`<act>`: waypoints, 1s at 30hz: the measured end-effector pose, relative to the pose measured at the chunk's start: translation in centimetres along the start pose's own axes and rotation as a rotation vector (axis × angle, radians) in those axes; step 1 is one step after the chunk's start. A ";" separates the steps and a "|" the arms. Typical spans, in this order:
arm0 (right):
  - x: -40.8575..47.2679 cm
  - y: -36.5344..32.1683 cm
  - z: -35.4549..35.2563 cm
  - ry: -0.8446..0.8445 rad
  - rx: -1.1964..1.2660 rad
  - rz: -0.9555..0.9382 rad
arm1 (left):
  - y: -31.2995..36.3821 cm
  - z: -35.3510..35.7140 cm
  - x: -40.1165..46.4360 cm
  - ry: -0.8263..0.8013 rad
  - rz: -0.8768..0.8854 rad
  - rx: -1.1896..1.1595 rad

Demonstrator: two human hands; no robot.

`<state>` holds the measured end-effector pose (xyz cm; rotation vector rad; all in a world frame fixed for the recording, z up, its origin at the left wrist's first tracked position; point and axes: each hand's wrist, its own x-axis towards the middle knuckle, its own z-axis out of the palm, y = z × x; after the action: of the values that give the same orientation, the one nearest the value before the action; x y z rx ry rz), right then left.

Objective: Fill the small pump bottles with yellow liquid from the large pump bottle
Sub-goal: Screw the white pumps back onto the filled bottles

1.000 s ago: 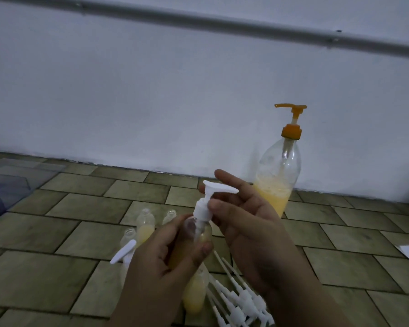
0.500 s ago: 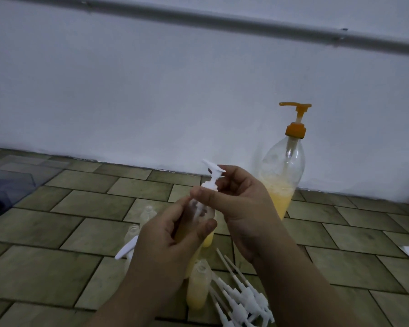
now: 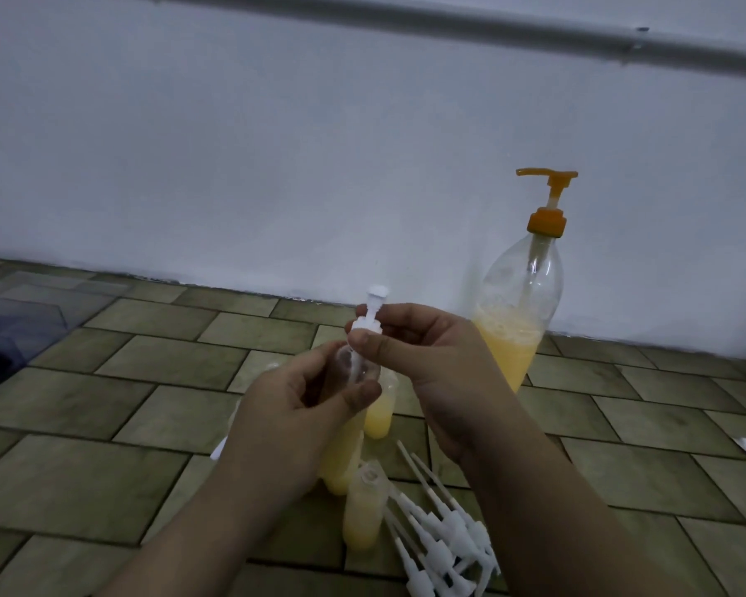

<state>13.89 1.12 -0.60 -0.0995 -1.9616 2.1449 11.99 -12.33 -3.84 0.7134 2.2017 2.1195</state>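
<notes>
- Olive-brown tiles (image 3: 104, 480), rectangular and matt with dark joints, cover the floor; behind it stands a plain pale wall (image 3: 276, 144) with a grey pipe (image 3: 492, 25) running across the top.
- No brand, label or writing can be read on anything.
- Big bottle (image 3: 515, 312) — clear plastic, rounded shoulders, orange pump on top — stands upright by the wall, its lower part holding frothy yellow liquid.
- Left hand (image 3: 293, 420) grips a small bottle (image 3: 349, 407), clear plastic with yellow liquid, fingers curled round its body.
- Right hand (image 3: 427, 359) pinches a white pump (image 3: 369, 321) between thumb and forefinger at the collar, right at that bottle's mouth.
- Two more small bottles rest on the floor below the hands, one lying open-necked (image 3: 362, 510), one (image 3: 380, 411) partly hidden behind the left hand.
- Loose white pumps (image 3: 440, 536) with thin tubes lie heaped beside the lying one.
- Clear plastic box (image 3: 22, 321) sits at the far left — its contents too dark to tell.
</notes>
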 end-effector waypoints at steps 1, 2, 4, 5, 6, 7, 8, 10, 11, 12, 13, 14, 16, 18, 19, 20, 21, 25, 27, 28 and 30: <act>0.0 0.1 0.4 0.050 -0.004 -0.014 | 0.0 0.1 0.0 0.027 0.027 0.046; 0.0 0.2 0.8 0.101 0.013 -0.029 | -0.1 0.2 0.0 0.061 0.058 0.096; -0.2 0.5 2.0 0.193 0.057 -0.051 | -0.4 0.5 -0.1 0.123 0.108 0.190; -0.3 0.8 2.5 0.241 0.062 -0.061 | -0.7 0.6 0.0 0.156 0.143 0.243; -0.3 1.0 3.0 0.286 0.047 -0.073 | -1.0 0.6 0.0 0.180 0.177 0.301; -0.4 1.2 3.3 0.321 0.015 -0.091 | -1.3 0.6 0.1 0.197 0.198 0.355; -0.3 1.3 3.4 0.338 -0.034 -0.109 | -1.5 0.6 0.1 0.203 0.211 0.396; -0.1 1.1 3.0 0.276 -0.181 -0.118 | -2.0 0.3 0.1 0.189 0.181 0.395; -0.1 0.8 2.5 0.201 -0.257 -0.100 | -2.1 0.1 0.1 0.177 0.135 0.363; -0.2 0.6 1.8 0.123 -0.323 -0.077 | -2.2 -0.2 0.1 0.167 0.087 0.331; -0.4 0.4 1.0 0.063 -0.379 -0.055 | -2.4 -0.5 0.0 0.160 0.047 0.315; -0.7 0.3 0.0 0.037 -0.420 -0.039 | -2.6 -0.8 -0.3 0.152 0.021 0.313; -1.7 0.2 -2.2 0.075 -0.429 -0.045 | -2.8 -1.2 -1.0 0.134 -0.002 0.343; -3.0 0.5 -4.5 0.181 -0.355 -0.070 | -3.0 -1.5 -1.8 0.092 -0.009 0.395; -3.7 0.7 -5.6 0.243 -0.308 -0.064 | -3.3 -1.5 -2.2 0.064 -0.025 0.410; -4.2 1.1 -6.7 0.299 -0.263 -0.047 | -3.8 -1.6 -2.6 0.041 -0.044 0.416; -4.8 1.6 -7.7 0.345 -0.234 -0.024 | -4.3 -1.6 -3.0 0.024 -0.070 0.423; -6.7 4.6 -10.4 0.453 -0.227 0.107 | -5.8 -1.2 -4.1 -0.006 -0.114 0.499; -7.1 6.3 -11.2 0.493 -0.241 0.173 | -6.8 -1.0 -4.5 -0.015 -0.119 0.554; -7.2 7.2 -11.5 0.504 -0.273 0.206 | -7.3 -0.9 -4.6 -0.016 -0.125 0.581; -7.3 8.7 -11.8 0.503 -0.360 0.261 | -8.2 -0.8 -4.7 -0.006 -0.141 0.621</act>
<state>22.34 10.36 -11.17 -0.9041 -2.0648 1.6425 13.36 -14.44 -12.99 0.5396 2.8244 1.3570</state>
